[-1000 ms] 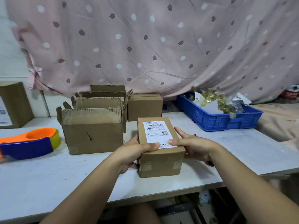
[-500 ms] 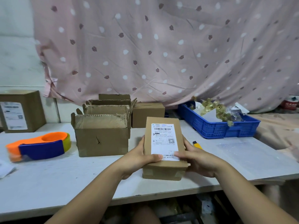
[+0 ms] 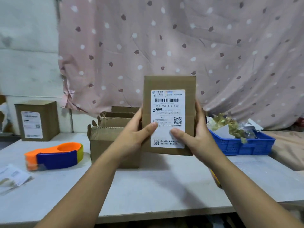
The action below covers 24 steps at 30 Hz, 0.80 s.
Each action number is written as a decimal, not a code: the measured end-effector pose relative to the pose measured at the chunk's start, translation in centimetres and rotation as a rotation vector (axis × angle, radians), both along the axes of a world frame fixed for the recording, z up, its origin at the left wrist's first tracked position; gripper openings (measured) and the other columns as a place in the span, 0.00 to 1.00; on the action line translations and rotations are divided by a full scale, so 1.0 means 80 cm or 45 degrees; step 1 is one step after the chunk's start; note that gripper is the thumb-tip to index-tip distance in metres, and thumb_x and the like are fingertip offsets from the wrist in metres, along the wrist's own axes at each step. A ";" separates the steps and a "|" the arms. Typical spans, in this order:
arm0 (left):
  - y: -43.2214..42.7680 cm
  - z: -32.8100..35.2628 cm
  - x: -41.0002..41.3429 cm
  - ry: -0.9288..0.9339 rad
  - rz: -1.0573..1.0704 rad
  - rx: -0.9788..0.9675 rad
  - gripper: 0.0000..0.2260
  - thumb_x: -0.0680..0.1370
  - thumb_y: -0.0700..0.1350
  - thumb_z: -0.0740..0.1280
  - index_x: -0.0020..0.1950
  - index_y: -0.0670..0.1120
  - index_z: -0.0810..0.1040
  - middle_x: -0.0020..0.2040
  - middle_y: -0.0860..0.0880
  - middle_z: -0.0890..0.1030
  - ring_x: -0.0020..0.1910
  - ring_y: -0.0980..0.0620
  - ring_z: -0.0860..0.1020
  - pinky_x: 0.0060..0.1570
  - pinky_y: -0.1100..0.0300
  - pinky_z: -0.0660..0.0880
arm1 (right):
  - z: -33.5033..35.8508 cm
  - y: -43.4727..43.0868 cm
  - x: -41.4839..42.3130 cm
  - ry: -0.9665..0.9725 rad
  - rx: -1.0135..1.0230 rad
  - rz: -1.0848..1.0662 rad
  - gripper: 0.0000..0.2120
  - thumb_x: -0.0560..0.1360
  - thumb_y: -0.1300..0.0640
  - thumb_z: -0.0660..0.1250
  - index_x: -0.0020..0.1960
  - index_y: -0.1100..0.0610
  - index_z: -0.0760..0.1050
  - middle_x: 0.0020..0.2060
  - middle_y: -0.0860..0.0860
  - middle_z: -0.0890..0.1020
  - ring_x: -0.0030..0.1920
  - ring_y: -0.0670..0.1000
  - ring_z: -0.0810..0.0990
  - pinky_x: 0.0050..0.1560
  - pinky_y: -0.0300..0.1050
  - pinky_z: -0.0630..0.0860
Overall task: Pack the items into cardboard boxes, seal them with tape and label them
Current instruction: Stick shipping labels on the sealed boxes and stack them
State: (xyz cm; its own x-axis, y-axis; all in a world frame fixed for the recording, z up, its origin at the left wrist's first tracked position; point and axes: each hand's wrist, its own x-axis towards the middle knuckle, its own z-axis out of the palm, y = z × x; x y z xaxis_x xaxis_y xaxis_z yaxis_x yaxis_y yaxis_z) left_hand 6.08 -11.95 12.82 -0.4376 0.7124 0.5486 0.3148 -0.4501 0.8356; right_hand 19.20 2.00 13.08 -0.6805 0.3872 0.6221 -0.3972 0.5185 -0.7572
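Observation:
A sealed cardboard box [image 3: 169,83] is held up above the table, its labelled face turned toward me. A white shipping label [image 3: 167,111] with a barcode covers most of that face. My left hand [image 3: 136,134] grips the box's left side, thumb pressed on the label. My right hand [image 3: 195,134] grips the right side, its thumb also on the label. Behind the box stand open empty cardboard boxes [image 3: 105,142] in a row.
An orange and blue tape dispenser [image 3: 54,155] lies on the white table [image 3: 156,186] at left, with paper label sheets [image 3: 11,176] near the left edge. Another labelled box [image 3: 37,120] stands far left. A blue basket [image 3: 241,143] of packaged items sits at right. A patterned curtain hangs behind.
Both hands have lifted the labelled box off the table and tilted it upright, so the label faces me. The view has shifted upward and to the left.

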 end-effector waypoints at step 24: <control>-0.230 0.010 -0.261 0.013 1.013 -0.014 0.26 0.78 0.34 0.63 0.73 0.52 0.64 0.59 0.55 0.78 0.53 0.65 0.78 0.45 0.66 0.78 | 0.025 -0.252 -0.368 -0.234 -0.382 0.226 0.38 0.74 0.59 0.67 0.73 0.37 0.51 0.62 0.50 0.74 0.58 0.50 0.77 0.61 0.54 0.76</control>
